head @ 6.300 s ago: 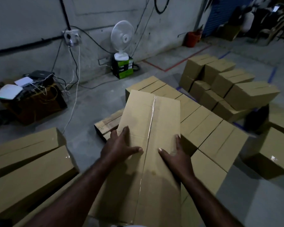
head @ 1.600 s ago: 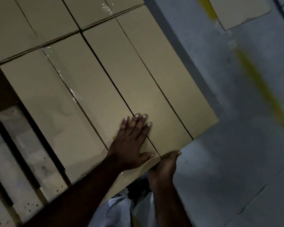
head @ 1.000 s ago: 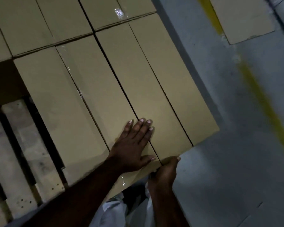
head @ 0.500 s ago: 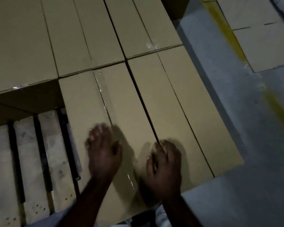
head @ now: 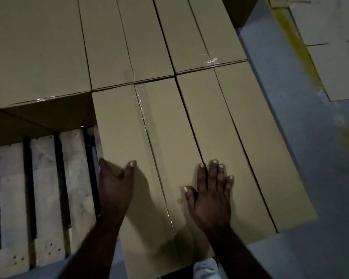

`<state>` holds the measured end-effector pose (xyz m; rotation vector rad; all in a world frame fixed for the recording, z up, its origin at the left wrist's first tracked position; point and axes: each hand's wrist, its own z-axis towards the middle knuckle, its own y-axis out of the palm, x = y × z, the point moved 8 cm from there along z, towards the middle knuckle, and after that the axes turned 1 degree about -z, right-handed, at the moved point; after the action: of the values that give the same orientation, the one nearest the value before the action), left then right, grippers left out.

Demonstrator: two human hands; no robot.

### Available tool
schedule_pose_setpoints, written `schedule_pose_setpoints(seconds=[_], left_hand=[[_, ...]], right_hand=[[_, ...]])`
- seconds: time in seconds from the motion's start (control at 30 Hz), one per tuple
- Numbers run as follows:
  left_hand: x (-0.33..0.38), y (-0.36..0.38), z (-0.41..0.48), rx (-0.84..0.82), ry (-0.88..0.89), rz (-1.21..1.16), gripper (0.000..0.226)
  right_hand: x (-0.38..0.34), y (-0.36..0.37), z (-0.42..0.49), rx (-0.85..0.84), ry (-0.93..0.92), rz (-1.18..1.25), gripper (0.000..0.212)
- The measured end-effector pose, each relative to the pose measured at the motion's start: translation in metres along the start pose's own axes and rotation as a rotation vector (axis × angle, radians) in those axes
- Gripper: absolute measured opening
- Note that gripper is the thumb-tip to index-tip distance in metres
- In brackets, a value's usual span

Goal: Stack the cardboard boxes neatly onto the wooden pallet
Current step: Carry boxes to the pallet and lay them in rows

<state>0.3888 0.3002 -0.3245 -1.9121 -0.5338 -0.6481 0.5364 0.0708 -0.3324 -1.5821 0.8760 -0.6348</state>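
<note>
- The near cardboard box (head: pixel 129 150) lies on the wooden pallet (head: pixel 46 190), its taped seam running away from the person, tight against the neighbouring box (head: pixel 240 150) on its right.
- The left hand (head: pixel 115 188) curls over that box's left edge, thumb on top, the other fingers hidden down the side next to the bare slats.
- The right hand (head: pixel 210 196) lies flat and open, fingers spread, across the gap where the two boxes meet.
- The hands are well apart from each other, neither lifting anything.
- More boxes (head: pixel 129 41) fill the row behind, touching end to end.
- Flattened cardboard (head: pixel 334 57) lies on the grey floor (head: pixel 302 137) to the right, by a yellow stripe (head: pixel 298 45).
</note>
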Motion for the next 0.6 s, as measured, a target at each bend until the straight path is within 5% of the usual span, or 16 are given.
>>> schedule_pose_setpoints(seconds=[0.6], left_hand=[[-0.0027,0.0016,0.0015,0.002,0.028,0.005,0.087]], right_hand=[[0.0003,0.0002,0.0016,0.048,-0.013,-0.015,0.073]])
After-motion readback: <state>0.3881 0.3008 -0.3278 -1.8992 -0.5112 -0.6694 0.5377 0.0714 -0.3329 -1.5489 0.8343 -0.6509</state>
